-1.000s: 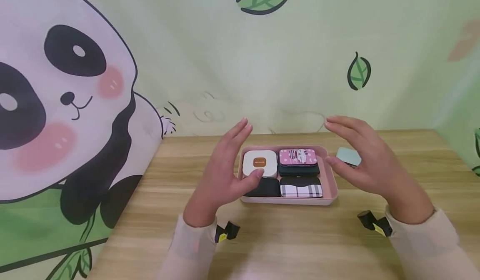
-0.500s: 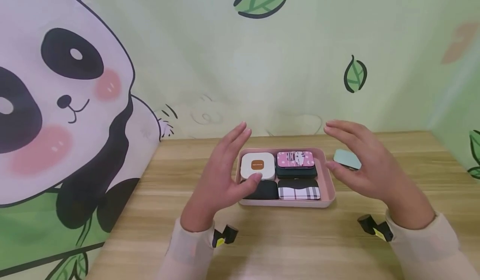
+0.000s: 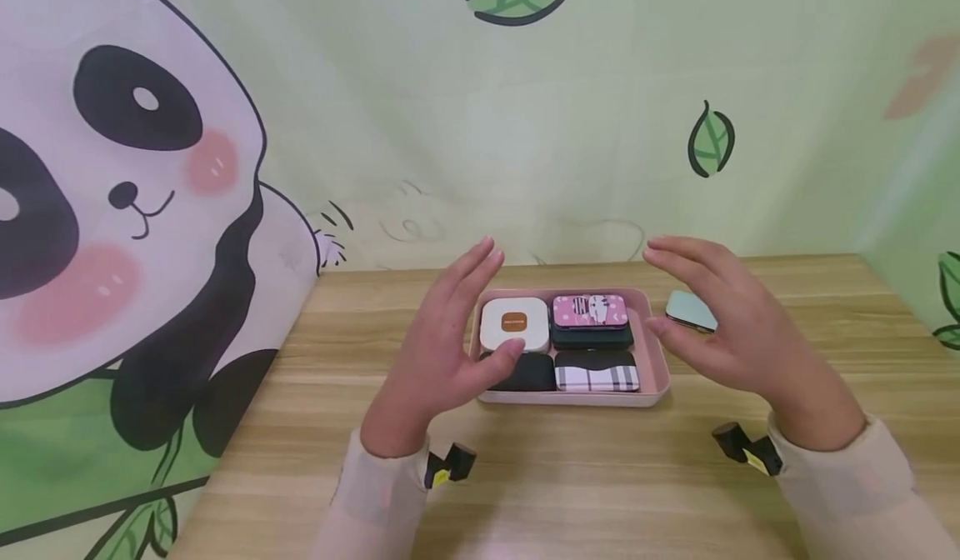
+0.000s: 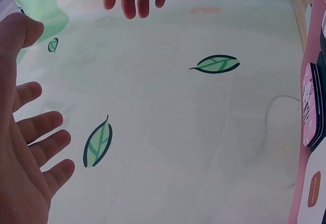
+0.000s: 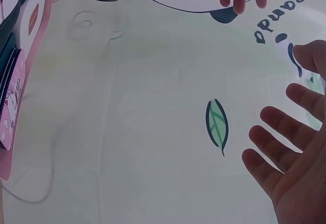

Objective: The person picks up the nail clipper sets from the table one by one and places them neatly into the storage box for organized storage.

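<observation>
Both hands hover in the air above the table, palms facing each other and holding nothing. The left hand (image 3: 450, 352) has its fingers extended and covers part of the left side of a pink tray (image 3: 654, 377). Over the table right of the tray is the right hand (image 3: 738, 335), fingers likewise stretched out. Inside the tray lie a white case with a brown label (image 3: 491, 327), a pink patterned tin (image 3: 589, 312) on top of a dark case (image 3: 592, 339), a black case (image 3: 528, 374) and a black-and-plaid case (image 3: 596, 377).
A mint-green case (image 3: 688, 310) lies on the wooden table (image 3: 585, 477) right of the tray, partly hidden by the right hand. Behind the table hangs a pale green backdrop (image 3: 585, 127) with a panda and leaves printed on it.
The head view has shifted slightly. Both hands keep nearly the same pose, and the tray and cases stay where they were.
</observation>
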`<state>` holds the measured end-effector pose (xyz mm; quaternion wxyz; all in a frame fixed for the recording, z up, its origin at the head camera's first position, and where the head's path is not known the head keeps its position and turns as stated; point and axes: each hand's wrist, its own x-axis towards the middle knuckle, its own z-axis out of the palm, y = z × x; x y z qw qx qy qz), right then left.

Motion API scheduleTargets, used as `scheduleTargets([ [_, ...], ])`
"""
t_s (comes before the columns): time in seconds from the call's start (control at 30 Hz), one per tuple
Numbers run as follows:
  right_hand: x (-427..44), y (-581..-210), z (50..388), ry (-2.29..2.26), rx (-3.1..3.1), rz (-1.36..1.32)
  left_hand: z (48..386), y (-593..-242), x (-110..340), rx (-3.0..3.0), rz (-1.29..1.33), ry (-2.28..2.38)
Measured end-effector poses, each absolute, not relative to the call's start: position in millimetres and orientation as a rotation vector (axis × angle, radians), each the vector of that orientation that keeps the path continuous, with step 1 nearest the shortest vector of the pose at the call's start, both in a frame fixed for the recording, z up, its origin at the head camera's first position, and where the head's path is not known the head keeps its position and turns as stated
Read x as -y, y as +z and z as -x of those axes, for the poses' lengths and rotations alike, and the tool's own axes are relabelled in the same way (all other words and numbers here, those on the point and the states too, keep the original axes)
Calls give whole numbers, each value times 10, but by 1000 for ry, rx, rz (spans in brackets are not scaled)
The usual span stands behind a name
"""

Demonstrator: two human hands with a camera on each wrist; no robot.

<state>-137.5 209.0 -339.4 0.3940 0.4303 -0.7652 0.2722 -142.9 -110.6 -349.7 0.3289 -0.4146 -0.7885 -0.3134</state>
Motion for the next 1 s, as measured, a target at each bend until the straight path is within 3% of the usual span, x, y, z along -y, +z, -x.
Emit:
scheduleTargets([
  [1.0,-2114,-3420,1414,661,1991,-1082,1446,-3511,1092,2103,1059,-791],
])
